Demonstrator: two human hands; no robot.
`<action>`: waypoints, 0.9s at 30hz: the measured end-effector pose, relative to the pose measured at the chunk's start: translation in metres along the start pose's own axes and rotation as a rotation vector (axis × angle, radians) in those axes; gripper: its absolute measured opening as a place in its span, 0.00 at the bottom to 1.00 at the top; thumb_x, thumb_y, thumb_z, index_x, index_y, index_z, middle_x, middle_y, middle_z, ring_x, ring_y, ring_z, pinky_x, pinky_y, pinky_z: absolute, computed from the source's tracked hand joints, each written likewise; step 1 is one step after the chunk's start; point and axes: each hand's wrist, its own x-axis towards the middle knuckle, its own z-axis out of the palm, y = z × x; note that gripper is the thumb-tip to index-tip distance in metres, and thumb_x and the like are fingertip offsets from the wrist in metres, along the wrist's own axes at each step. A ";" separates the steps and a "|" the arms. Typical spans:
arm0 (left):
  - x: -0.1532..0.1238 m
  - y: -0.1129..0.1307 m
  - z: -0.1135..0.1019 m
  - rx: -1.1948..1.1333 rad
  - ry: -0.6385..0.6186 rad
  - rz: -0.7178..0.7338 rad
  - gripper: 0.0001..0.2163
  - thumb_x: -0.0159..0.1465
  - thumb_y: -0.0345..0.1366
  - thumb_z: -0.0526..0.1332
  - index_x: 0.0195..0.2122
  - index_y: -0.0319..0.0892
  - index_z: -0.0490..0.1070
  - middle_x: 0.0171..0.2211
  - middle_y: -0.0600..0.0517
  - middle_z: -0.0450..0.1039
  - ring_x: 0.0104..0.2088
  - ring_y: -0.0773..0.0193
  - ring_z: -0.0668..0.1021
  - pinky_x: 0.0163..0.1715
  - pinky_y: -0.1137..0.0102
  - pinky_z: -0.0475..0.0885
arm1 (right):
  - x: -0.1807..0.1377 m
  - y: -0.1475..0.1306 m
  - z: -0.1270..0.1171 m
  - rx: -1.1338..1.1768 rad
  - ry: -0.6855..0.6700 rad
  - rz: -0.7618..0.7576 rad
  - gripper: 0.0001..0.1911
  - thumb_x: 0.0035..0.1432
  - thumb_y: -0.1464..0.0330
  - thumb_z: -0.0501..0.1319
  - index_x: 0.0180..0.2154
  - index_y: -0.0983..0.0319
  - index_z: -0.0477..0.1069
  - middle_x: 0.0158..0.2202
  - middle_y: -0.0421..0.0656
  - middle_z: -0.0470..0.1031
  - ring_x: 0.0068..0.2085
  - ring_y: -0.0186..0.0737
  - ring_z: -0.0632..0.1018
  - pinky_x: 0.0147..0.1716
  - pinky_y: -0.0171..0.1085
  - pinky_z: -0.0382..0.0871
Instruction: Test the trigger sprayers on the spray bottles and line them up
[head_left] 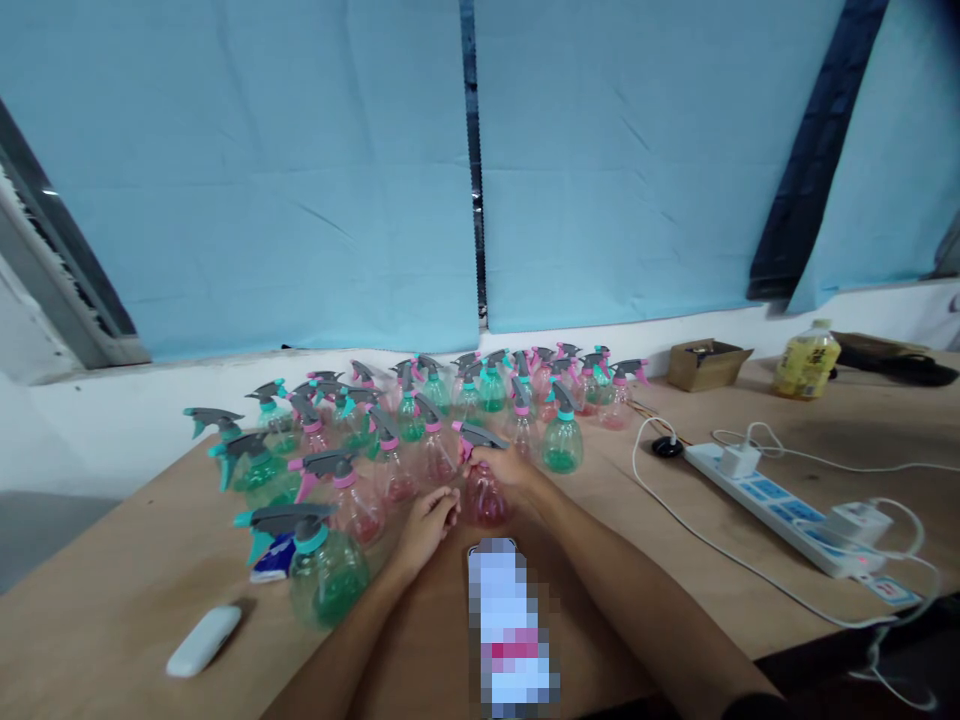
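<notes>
Translucent pink, round plastic spray bottle (486, 502): stands about upright in the middle of the surface, before the bottle rows; whether its base touches the wood, I cannot tell.
Bare right hand (504, 464): its fingers close around the neck of this pink bottle, below the grey trigger head.
Bare left hand (429, 518): just beside the bottle, fingers curled inward; whether the fingertips press together or pinch something small, I cannot tell.
Step in hand: gripping one bottle by its neck, as I judge.
Next move: seems to call for a firm neck hold and free space around the protruding trigger.
Bottle rows: more pink ones and translucent green, round plastic spray bottles (564, 445) crowd toward the far edge; bodies smooth and bulging, heads matt grey, collars pink or turquoise.
Light-brown wooden table (600, 500): flat, with faint stains toward the left edge.
Near edge: a flat rectangular phone with bright screen (510, 610) lies between the forearms.
Near left corner: a glossy white oblong case (204, 640).
Right edge: a long white plastic power strip (780, 510) with thin cables.
</notes>
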 end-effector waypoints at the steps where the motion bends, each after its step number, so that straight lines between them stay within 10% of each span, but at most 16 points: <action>1: 0.000 0.000 0.000 0.003 -0.001 0.000 0.19 0.61 0.52 0.56 0.25 0.41 0.65 0.18 0.59 0.61 0.17 0.73 0.61 0.18 0.76 0.52 | 0.000 -0.001 0.000 -0.002 -0.007 0.000 0.10 0.42 0.73 0.57 0.29 0.61 0.75 0.25 0.38 0.74 0.23 0.32 0.73 0.26 0.32 0.67; 27: -0.002 -0.002 -0.001 0.102 -0.047 0.055 0.18 0.64 0.51 0.54 0.27 0.41 0.68 0.19 0.59 0.63 0.17 0.72 0.63 0.19 0.75 0.55 | -0.001 0.001 0.002 0.034 -0.003 0.008 0.13 0.42 0.74 0.57 0.30 0.61 0.76 0.24 0.37 0.73 0.23 0.32 0.73 0.26 0.33 0.67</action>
